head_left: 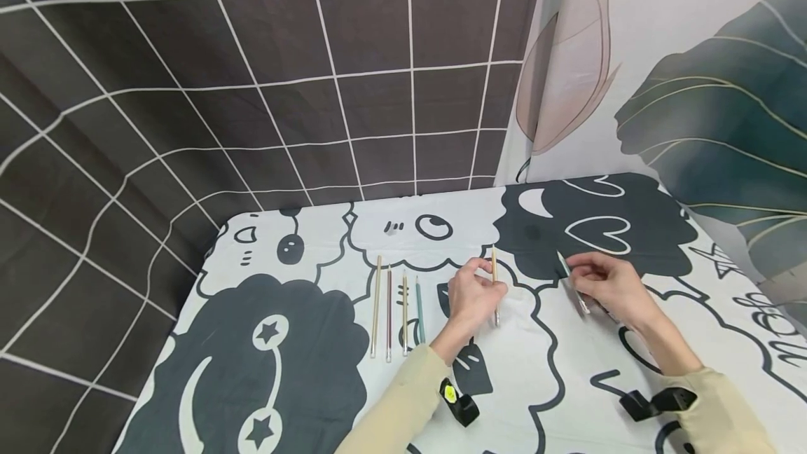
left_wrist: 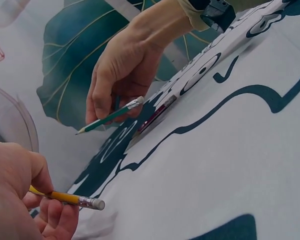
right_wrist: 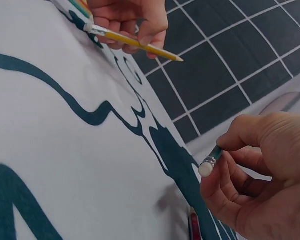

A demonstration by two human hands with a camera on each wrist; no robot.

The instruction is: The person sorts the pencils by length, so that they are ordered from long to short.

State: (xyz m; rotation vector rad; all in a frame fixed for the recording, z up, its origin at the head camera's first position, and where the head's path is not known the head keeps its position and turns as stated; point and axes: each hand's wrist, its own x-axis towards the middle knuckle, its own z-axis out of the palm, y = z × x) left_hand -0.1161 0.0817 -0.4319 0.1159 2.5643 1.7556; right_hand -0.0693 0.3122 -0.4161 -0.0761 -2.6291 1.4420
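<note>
My left hand (head_left: 474, 293) pinches a yellow pencil (left_wrist: 70, 198) between thumb and fingers, its white eraser end toward me and its tip pointing away. To the right, my right hand (head_left: 610, 287) pinches a green pencil (left_wrist: 110, 117), tilted, held above the cloth. Below the right hand a dark red pencil (left_wrist: 158, 114) lies on the cloth, mostly hidden in the head view. Left of my left hand several pencils lie side by side, tips away: a yellowish one (head_left: 376, 307), a dark red one (head_left: 389, 314), a yellow one (head_left: 405, 321) and a teal one (head_left: 419, 310).
A white cloth with dark cartoon shapes (head_left: 302, 342) covers the table. Behind it hangs a dark curtain (head_left: 265, 90) with a white grid. At the back right is a white curtain with leaf prints (head_left: 725, 111). Both wrists wear small black cameras (head_left: 463, 408).
</note>
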